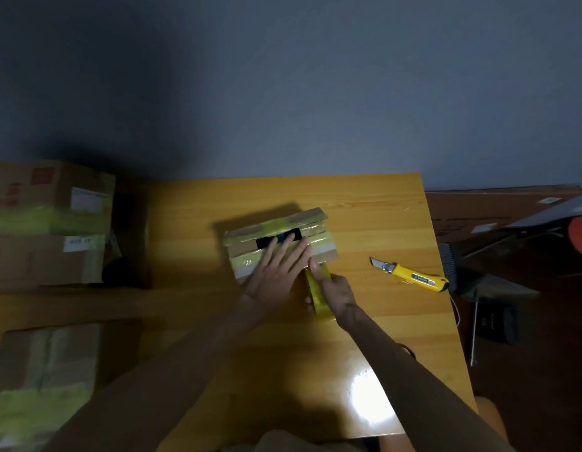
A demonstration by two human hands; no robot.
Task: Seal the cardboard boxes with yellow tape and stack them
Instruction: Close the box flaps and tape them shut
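Left hand (276, 272) flat on box (247, 252) — right hand (337, 293) on tape roll (319, 298)

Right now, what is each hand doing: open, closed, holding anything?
Left hand: open, flat on the small cardboard box, holding nothing.
Right hand: closed on the yellow tape roll.

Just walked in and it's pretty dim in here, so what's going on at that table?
A person is taping up a small box on the yellow table. The left hand lies flat on the box top, pressing it down, while the right hand holds the tape roll at the box's near edge. A dark gap still shows in the top. A knife lies untouched on the right, and taped boxes are stacked on the left.
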